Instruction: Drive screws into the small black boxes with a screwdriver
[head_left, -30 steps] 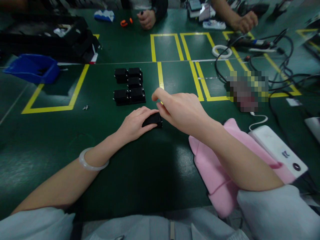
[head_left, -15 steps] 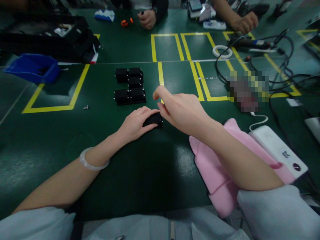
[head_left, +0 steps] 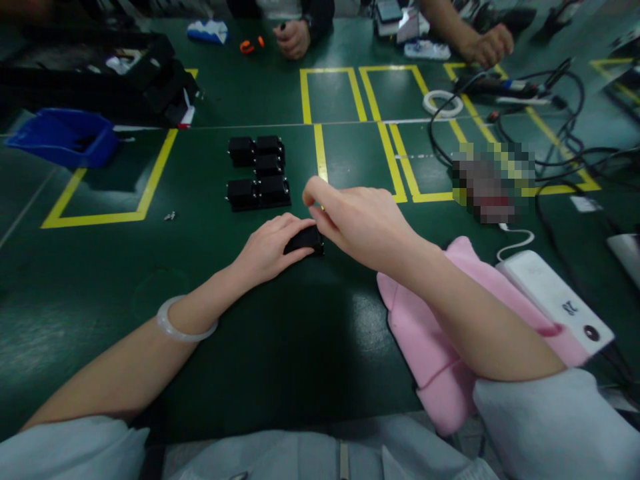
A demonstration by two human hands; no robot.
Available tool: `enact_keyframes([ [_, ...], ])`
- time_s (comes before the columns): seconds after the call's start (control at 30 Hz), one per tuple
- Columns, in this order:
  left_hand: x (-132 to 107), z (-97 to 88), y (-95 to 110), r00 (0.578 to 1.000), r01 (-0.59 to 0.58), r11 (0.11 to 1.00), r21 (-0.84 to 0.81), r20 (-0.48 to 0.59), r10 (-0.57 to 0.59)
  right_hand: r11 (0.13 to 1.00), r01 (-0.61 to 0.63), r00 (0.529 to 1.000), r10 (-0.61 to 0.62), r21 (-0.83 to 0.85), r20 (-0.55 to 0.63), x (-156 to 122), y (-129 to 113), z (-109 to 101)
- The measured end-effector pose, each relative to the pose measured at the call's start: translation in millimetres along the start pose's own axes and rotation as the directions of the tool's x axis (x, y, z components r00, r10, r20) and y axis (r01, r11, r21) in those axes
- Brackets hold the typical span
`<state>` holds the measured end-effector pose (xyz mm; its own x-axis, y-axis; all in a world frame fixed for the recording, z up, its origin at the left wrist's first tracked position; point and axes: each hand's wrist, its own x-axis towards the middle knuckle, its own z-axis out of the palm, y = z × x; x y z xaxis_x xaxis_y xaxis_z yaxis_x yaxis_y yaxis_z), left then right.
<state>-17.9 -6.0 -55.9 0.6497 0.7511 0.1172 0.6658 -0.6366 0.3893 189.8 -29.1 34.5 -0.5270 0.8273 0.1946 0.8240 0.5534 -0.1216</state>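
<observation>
My left hand (head_left: 267, 248) grips a small black block-shaped part (head_left: 303, 241) resting on the green table, thumb on the near side and fingers over the far side. Small shiny bits show at the block's right end. Just above that end is my right hand (head_left: 367, 217), its thumb and forefinger curled together in a pinch. Whatever is between those fingertips, if anything, is too small or hidden to make out. Beyond my left hand stand several similar black blocks (head_left: 243, 191), grouped in two rows. A few tiny metal pieces, perhaps screws (head_left: 171, 216), lie to the left.
A pink cloth pouch (head_left: 430, 333) and a white power bank (head_left: 555, 300) lie under and beside my right forearm. Black cables (head_left: 583, 100) and a white tape roll (head_left: 443, 104) are at the right. A blue bin (head_left: 65, 137) stands left. Other people's hands (head_left: 293, 40) rest across the table.
My right thumb and forefinger have drawn closer together above the block's right end. My left hand keeps its grip on the block.
</observation>
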Motion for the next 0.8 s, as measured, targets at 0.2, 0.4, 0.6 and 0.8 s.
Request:
enact_keyframes([
  [0.2, 0.2, -0.6, 0.4, 1.0, 0.002, 1.0, 0.004, 0.004, -0.002, 0.999, -0.009, 1.0, 0.01, -0.051, 0.021, -0.4, -0.1, -1.9],
  [0.4, 0.4, -1.9, 1.0, 1.0, 0.0, 1.0, -0.01, 0.007, 0.0, 1.0, -0.013, 1.0, 0.013, -0.011, 0.009, -0.5, -0.1, -0.8],
  [0.6, -0.2, -0.2, 0.3, 1.0, -0.002, 1.0, 0.016, -0.003, 0.002, 0.998, -0.013, 1.0, 0.014, -0.063, 0.007, -0.4, 0.7, -0.3],
  [0.8, 0.4, -1.2, 1.7, 1.0, -0.003, 1.0, -0.005, -0.002, 0.003, 0.999, -0.014, 1.0, 0.014, -0.032, -0.004, -0.8, 0.0, 1.3],
])
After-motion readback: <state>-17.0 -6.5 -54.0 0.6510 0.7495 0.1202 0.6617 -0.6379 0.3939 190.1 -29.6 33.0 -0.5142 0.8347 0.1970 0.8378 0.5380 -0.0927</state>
